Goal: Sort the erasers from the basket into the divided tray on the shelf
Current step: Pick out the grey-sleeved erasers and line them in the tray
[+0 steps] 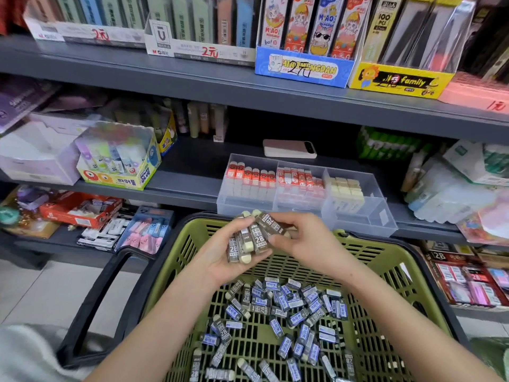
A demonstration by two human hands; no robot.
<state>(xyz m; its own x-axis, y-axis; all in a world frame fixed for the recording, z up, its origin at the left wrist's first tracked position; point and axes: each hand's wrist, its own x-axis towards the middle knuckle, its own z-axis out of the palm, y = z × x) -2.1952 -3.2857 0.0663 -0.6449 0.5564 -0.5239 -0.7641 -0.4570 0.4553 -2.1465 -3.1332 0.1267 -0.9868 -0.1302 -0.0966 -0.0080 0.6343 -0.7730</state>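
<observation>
Sorting looks half done; left hand (pixel 220 259) and right hand (pixel 312 244) hold 2B erasers (pixel 257 239) in closed grip; green basket (pixel 385 260) holds many more.

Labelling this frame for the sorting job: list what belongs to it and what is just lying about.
Job: green basket, loose erasers in it, held erasers gripped by left hand and right hand, divided tray.
Lying about: glue box, flat pinkish device behind the tray, blue cat box, yellow box on the upper shelf.

One basket (pixel 371 253), one divided tray (pixel 366 216), one left hand (pixel 220 261), one right hand (pixel 308 241), dozens of erasers (pixel 289 301).
</observation>
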